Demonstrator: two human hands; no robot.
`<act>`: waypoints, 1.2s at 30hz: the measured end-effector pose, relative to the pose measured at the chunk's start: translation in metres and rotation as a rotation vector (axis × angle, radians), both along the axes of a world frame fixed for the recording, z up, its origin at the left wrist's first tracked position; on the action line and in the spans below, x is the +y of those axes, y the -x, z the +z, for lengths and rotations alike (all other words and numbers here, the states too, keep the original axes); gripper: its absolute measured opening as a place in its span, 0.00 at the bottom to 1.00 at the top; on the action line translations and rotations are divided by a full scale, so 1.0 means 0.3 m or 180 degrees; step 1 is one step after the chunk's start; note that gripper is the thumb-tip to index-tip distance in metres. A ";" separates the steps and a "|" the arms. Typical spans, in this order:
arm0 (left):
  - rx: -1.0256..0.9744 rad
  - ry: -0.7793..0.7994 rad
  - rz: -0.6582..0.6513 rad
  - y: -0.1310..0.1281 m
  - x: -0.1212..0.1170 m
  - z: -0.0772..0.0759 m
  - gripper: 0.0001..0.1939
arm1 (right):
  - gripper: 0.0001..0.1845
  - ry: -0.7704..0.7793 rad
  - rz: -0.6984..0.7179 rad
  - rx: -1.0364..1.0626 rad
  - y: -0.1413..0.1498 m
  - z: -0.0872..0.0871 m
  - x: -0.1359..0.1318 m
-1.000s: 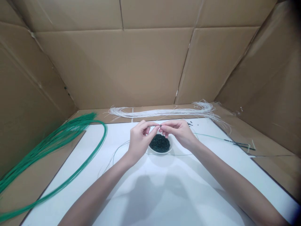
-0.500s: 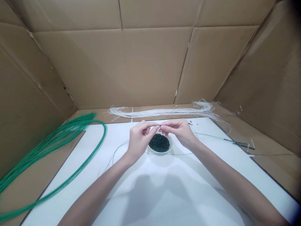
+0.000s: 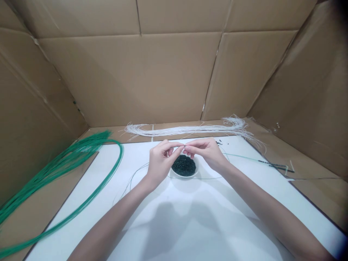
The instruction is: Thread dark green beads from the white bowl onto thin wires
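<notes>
Above the far part of a small white bowl, my two hands meet at the fingertips. My left hand is closed in a pinch on a thin green cord, of which only a short piece shows between thumb and index finger. Thumb and index finger of my right hand pinch a tiny dark bead right against the left fingertips. Whether the cord passes through the bead is too small to tell. Dark green beads fill the bowl below. Loose green cord trails on the white board left of my left wrist.
A big bundle of green cords curves along the left side. White cords lie across the back. A few loose beads sit behind my right hand. Beaded strands lie at the right. Cardboard walls enclose the board.
Both hands stay almost in place, fingertips together over the bowl. The dark bead between them shows less now than a second ago. The view has shifted very slightly.
</notes>
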State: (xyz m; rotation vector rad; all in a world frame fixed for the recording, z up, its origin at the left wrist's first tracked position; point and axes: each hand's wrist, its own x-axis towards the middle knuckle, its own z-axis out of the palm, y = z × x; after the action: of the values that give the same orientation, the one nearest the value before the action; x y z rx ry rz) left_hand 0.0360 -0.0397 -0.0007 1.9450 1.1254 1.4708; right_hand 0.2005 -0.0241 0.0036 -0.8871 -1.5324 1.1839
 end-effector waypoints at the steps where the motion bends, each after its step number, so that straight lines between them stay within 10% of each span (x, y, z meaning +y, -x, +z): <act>1: 0.0012 0.0000 -0.0004 0.000 -0.001 0.001 0.07 | 0.05 -0.0002 -0.0008 -0.0003 0.000 0.001 -0.001; 22: 0.0161 0.0154 0.0012 0.003 0.009 -0.003 0.10 | 0.07 -0.0101 -0.0186 -0.0201 -0.002 0.002 0.000; 36: -0.0907 0.1220 -0.0695 0.007 0.027 -0.006 0.09 | 0.07 -0.0152 -0.0415 -0.0548 -0.015 0.007 0.015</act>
State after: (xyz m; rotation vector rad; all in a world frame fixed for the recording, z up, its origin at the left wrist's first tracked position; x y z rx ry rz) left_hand 0.0339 -0.0316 -0.0025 1.4906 0.9503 1.2585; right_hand 0.2050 -0.0195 0.0056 -1.0627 -1.6066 0.9945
